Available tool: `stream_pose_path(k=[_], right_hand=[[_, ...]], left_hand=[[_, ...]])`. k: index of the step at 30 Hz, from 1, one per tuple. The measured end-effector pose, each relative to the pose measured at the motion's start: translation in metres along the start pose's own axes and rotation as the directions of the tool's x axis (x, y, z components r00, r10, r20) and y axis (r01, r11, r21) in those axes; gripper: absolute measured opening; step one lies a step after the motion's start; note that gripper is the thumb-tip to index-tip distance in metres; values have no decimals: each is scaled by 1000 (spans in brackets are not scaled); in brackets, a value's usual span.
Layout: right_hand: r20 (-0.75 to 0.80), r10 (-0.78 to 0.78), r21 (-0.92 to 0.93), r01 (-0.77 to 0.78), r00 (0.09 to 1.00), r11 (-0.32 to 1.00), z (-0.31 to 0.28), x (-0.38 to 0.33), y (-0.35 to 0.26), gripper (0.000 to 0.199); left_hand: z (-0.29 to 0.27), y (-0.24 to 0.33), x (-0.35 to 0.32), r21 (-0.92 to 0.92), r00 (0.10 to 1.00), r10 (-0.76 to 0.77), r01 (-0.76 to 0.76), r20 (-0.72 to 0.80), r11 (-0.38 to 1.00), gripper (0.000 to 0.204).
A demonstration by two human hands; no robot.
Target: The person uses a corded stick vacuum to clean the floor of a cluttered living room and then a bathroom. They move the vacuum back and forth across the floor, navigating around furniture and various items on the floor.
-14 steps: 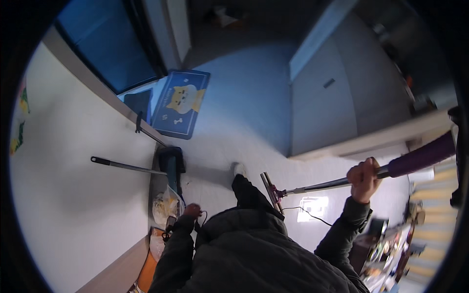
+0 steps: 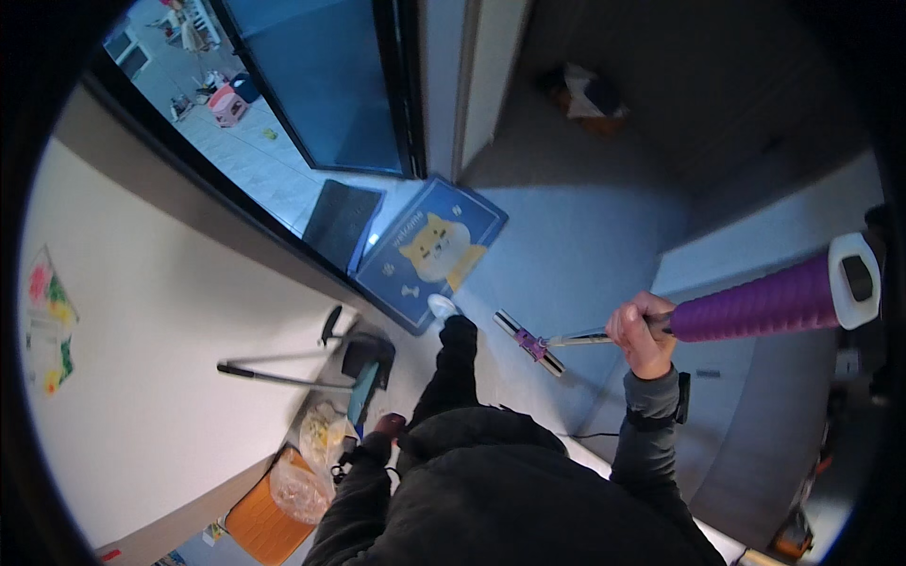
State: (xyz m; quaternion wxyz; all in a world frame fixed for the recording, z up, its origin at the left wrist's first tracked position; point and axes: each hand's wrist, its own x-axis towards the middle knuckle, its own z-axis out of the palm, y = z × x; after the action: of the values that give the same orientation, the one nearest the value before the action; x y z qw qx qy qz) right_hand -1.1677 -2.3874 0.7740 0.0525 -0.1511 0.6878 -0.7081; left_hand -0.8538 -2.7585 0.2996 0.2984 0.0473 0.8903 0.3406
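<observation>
My right hand (image 2: pixel 642 337) is closed around the metal pole of a mop (image 2: pixel 566 339), just below its ribbed purple grip (image 2: pixel 755 307). The grip ends in a white cap near the right edge. Down on the floor, ahead and to the right of my foot, lies the mop's narrow metal head (image 2: pixel 529 343) with a purple joint. My left hand (image 2: pixel 390 425) hangs low at my left side, near clear plastic bags; its fingers are too dark and small to make out. My white shoe (image 2: pixel 442 307) is at the near edge of a blue doormat (image 2: pixel 429 255) with a yellow dog on it.
By the left wall stand a dark dustpan (image 2: pixel 368 357) and a long-handled broom (image 2: pixel 283 377). Behind them are plastic bags (image 2: pixel 302 486) and an orange stool-like seat (image 2: pixel 264 514). A glass door (image 2: pixel 326 85) stands ajar beyond the mat. A grey cabinet front (image 2: pixel 717 396) lines the right.
I have turned left and stepped forward onto the mat's edge. The room past the glass door has come into view. The mop moved along with my right hand, its white-capped end now showing.
</observation>
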Motion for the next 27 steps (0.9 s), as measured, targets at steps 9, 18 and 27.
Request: stream_pose_path(k=[9,18,27], right_hand=[[491,-153,41,153,857,987,82,354,26,34],[619,-283,253,154,732,955,265,601,32,35],[668,-412,468,82,620,880,499,756,26,37]], left_hand=[[-222,-25,285,-396,970,-242,212,-27,893,21],[-517,14,367,-977,842,-538,84,-36,197,25],[-644,-49,428,-520,821,-466,254,-329,815,37]])
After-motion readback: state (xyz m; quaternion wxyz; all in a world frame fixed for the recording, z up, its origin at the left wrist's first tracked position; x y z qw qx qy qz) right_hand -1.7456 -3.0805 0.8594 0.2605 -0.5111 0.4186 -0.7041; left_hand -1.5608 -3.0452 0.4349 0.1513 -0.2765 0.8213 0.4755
